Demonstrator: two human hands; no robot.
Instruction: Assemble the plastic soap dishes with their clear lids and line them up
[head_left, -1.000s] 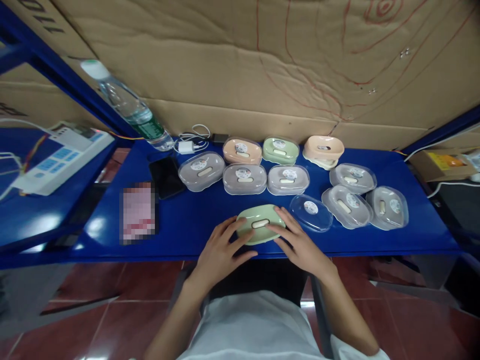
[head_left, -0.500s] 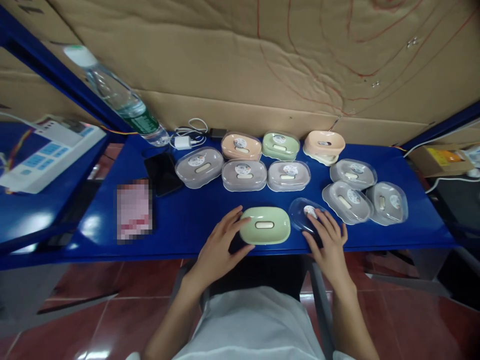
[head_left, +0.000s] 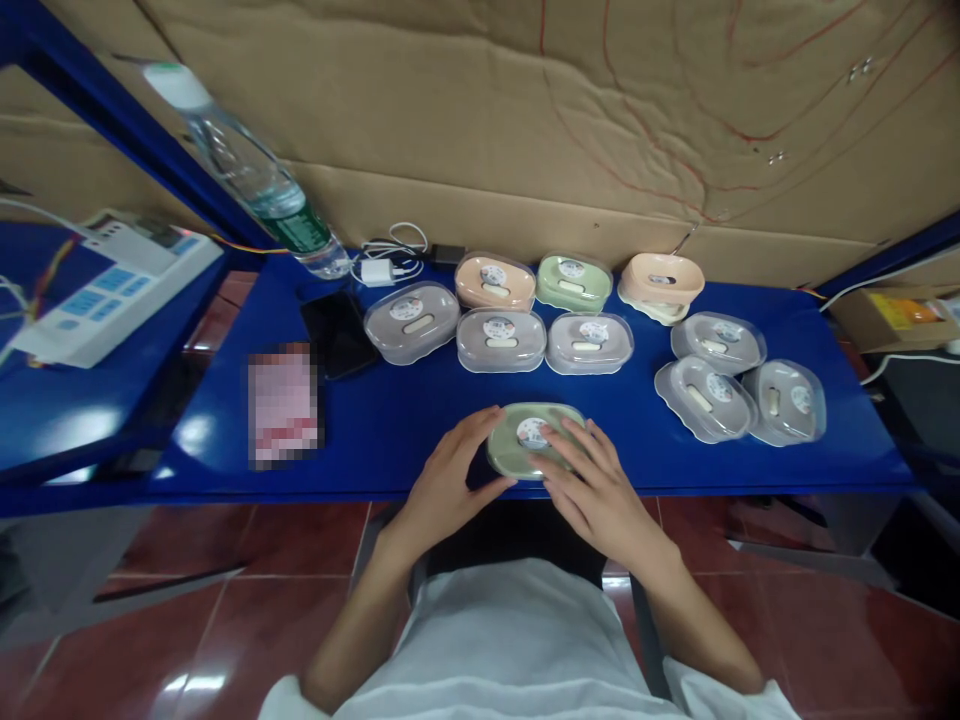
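In front of me on the blue table sits a light green oval soap box [head_left: 504, 456], with a clear plastic lid [head_left: 529, 432] over its top. The lid bears a round white label. My left hand [head_left: 448, 468] grips the left end of the box, fingers at the far side and thumb at the near side. My right hand [head_left: 600, 490] holds the lid from the right, its fingers lying across the top and partly covering it. Whether the lid is seated all round is hidden by my fingers.
Beyond stand grey soap boxes [head_left: 501, 352], a lidded peach one [head_left: 491, 290], a lidded green one [head_left: 571, 292] and a peach one [head_left: 664, 272] on a cream piece. More grey boxes [head_left: 705, 408] are right. A phone [head_left: 339, 335], charger [head_left: 376, 272] and water bottle [head_left: 289, 215] are left.
My right hand has carried the clear lid leftward from the table onto the green soap box. The left hand still holds the box's left end. The view has shifted slightly.
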